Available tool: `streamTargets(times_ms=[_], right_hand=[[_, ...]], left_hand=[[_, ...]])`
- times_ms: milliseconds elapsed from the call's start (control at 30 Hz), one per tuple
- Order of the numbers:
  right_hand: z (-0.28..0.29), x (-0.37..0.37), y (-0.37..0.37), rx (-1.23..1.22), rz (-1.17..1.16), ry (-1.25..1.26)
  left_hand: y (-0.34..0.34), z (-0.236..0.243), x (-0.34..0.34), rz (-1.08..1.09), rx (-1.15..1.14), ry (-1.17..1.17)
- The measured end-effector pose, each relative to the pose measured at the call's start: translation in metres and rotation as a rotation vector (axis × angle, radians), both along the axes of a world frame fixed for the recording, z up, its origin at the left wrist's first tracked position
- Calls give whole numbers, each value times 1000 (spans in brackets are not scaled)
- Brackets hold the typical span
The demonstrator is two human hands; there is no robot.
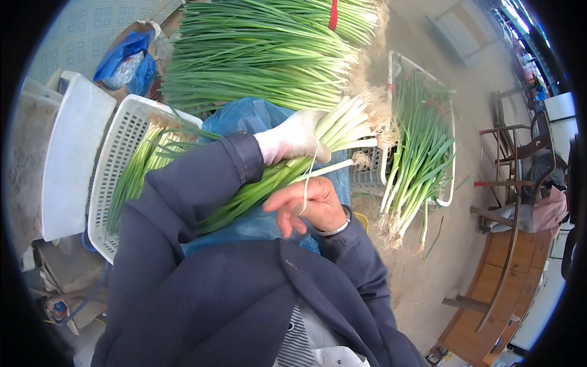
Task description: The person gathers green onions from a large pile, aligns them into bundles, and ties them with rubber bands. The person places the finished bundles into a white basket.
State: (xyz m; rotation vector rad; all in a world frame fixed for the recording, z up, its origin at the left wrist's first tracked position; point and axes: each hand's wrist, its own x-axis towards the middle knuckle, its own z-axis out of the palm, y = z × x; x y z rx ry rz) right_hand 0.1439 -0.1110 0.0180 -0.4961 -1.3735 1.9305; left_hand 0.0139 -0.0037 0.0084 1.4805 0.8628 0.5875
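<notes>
Scallion bundle was gripped in gloved L hand; R hand had white string across it

Bundle lay over blue plastic sheet in front of wearer's chest, b/w L crate & R crate, both white, w/ roots pointing R. L fingers were closed round the pale stalks, though mostly hidden from view; L sleeve covered part of the greens, so leaf tips were out of sight. R fingers were bare, partly curled, just below the stalks. String ran from beside the L hand down over them; couldn't tell if they pinched it, & its ends were hard to make out. Metal-looking band showed at R wrist.

L crate held more scallions, its R side partly hidden by sleeve. R crate was half covered by a loose batch, roots hanging over the near edge. Big scallion heap behind, w/ red tie, was cut off at top. Blue bag, upper L, had unclear contents. Far-R chair & cabinet looked bent by the lens. Any lettering on goods at top R was too small & blurred to read.
</notes>
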Motion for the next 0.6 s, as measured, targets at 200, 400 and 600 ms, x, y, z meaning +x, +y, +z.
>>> streamTargets(times_ms=[200, 400, 600], right_hand=[[-50, 62, 27, -516, -400, 1442], [-107, 23, 55, -404, -777, 553], [-55, 30, 46, 36, -666, 172]], left_hand=[[10, -4, -12, 189, -94, -61], [-4, 8, -13, 190, 94, -46], [4, 25, -15, -424, -199, -25]])
